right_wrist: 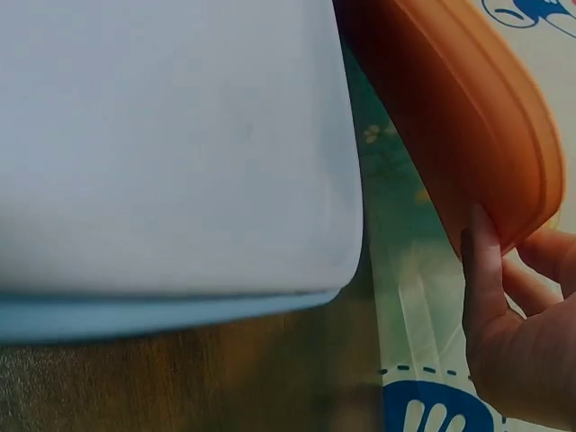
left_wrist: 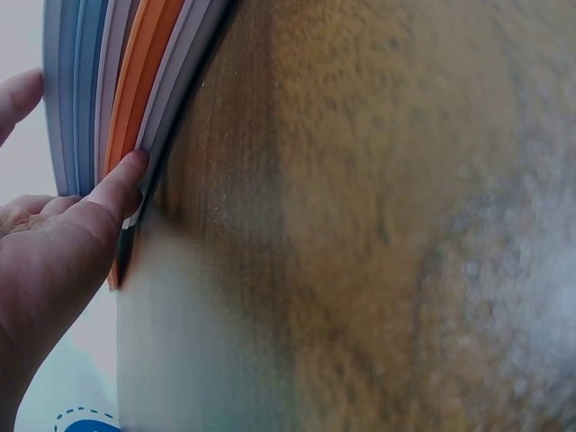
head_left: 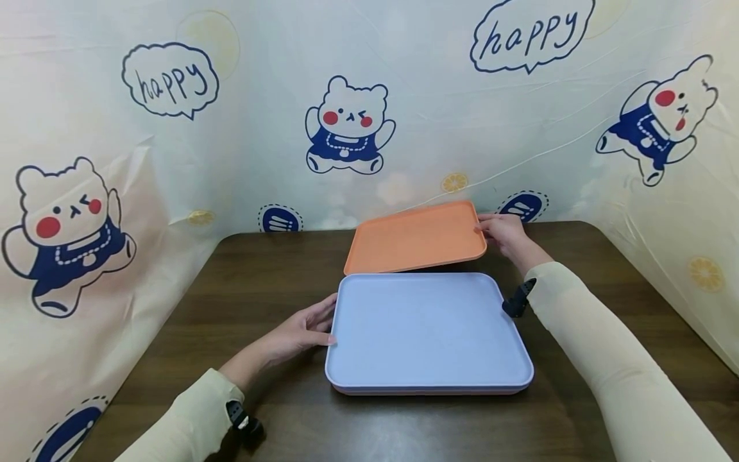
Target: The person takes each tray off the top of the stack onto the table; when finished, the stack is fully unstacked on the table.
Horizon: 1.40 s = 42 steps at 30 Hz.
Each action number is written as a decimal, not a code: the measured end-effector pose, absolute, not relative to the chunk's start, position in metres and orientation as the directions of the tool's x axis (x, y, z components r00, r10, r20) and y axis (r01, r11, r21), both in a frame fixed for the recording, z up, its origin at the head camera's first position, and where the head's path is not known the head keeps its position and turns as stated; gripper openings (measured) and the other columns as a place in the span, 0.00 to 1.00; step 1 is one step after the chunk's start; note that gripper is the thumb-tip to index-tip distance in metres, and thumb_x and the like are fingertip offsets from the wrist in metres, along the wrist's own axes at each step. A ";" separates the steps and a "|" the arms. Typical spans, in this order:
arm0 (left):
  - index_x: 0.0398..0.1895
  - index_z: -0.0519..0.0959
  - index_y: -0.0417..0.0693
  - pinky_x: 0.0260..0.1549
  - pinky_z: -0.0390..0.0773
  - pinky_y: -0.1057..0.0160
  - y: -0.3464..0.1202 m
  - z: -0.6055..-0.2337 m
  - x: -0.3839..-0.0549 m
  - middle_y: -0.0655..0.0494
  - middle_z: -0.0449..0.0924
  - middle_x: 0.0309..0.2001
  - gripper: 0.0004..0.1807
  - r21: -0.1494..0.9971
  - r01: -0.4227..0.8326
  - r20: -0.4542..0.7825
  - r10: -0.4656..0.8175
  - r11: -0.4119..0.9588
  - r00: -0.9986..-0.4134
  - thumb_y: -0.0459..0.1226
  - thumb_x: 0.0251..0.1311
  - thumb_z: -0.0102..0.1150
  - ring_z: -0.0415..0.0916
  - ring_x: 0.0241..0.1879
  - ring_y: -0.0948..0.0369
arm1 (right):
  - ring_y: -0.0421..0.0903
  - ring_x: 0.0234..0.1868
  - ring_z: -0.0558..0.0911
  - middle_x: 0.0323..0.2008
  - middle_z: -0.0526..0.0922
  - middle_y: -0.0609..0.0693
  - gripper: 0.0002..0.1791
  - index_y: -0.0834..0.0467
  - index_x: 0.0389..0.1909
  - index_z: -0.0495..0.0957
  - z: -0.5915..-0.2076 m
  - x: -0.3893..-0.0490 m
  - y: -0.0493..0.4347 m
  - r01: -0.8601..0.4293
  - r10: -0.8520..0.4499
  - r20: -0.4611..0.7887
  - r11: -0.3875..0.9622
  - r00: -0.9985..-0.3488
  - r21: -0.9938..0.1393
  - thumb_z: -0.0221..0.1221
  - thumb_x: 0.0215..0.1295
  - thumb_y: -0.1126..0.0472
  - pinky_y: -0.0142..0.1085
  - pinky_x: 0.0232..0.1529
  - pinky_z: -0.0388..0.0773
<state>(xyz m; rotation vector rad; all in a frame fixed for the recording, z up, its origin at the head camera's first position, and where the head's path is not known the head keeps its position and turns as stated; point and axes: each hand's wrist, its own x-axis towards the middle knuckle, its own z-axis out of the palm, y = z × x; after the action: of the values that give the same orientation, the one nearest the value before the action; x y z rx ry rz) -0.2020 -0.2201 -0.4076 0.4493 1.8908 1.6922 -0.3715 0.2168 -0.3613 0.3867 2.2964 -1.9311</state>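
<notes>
A pale blue tray (head_left: pixel 430 330) tops a stack of several trays in front of me. My left hand (head_left: pixel 297 333) grips the stack's left side. In the left wrist view, its thumb is at the top rim and its fingers reach lower, against the layered blue, lavender and orange tray edges (left_wrist: pixel 135 90). Behind the stack, an orange tray (head_left: pixel 418 237) is tilted, its right end raised. My right hand (head_left: pixel 505 237) pinches that tray at its right edge, and the right wrist view shows thumb and fingers on the orange tray's corner (right_wrist: pixel 486 135).
Everything is on a dark brown wooden table (head_left: pixel 271 269). A pale curtain (head_left: pixel 427 147) printed with bears and "happy" bubbles hangs right behind the table and along both sides. Each wrist wears a black camera strap (head_left: pixel 519 297).
</notes>
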 end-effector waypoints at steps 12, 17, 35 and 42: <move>0.78 0.41 0.52 0.64 0.60 0.59 -0.219 -0.405 -0.201 0.54 0.39 0.78 0.50 0.982 -0.124 -0.184 0.592 0.140 -0.785 0.33 0.61 0.64 0.45 0.74 0.53 | 0.42 0.44 0.81 0.68 0.64 0.64 0.32 0.63 0.73 0.57 -0.369 -0.368 0.235 0.254 -0.124 -0.275 0.166 -0.953 -0.953 0.55 0.70 0.69 0.40 0.56 0.75; 0.78 0.41 0.52 0.63 0.61 0.58 -0.220 -0.406 -0.201 0.53 0.39 0.78 0.50 0.982 -0.117 -0.181 0.590 0.145 -0.787 0.33 0.61 0.64 0.45 0.74 0.52 | 0.49 0.55 0.74 0.73 0.54 0.64 0.38 0.63 0.76 0.46 -0.379 -0.369 0.244 0.212 -0.276 -0.256 0.180 -0.927 -0.961 0.51 0.68 0.75 0.41 0.57 0.74; 0.78 0.40 0.51 0.64 0.60 0.57 -0.219 -0.407 -0.201 0.53 0.37 0.78 0.52 0.979 -0.110 -0.189 0.577 0.169 -0.794 0.35 0.60 0.65 0.45 0.74 0.52 | 0.61 0.67 0.64 0.73 0.54 0.65 0.40 0.64 0.75 0.48 -0.407 -0.361 0.253 0.155 -0.293 -0.274 0.370 -0.916 -0.916 0.55 0.65 0.71 0.52 0.67 0.60; 0.78 0.40 0.51 0.64 0.60 0.57 -0.218 -0.405 -0.199 0.53 0.38 0.78 0.51 0.980 -0.107 -0.187 0.577 0.170 -0.795 0.35 0.61 0.65 0.45 0.74 0.52 | 0.60 0.66 0.66 0.72 0.56 0.64 0.40 0.63 0.75 0.50 -0.411 -0.359 0.253 0.163 -0.278 -0.295 0.414 -0.914 -0.896 0.57 0.66 0.69 0.51 0.65 0.63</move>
<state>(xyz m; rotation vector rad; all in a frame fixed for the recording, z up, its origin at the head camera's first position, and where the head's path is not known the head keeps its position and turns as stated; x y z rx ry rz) -0.1987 -0.2182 -0.4051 0.4432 1.9190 1.6743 -0.3591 0.2534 -0.4107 -0.0981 2.2752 -1.5070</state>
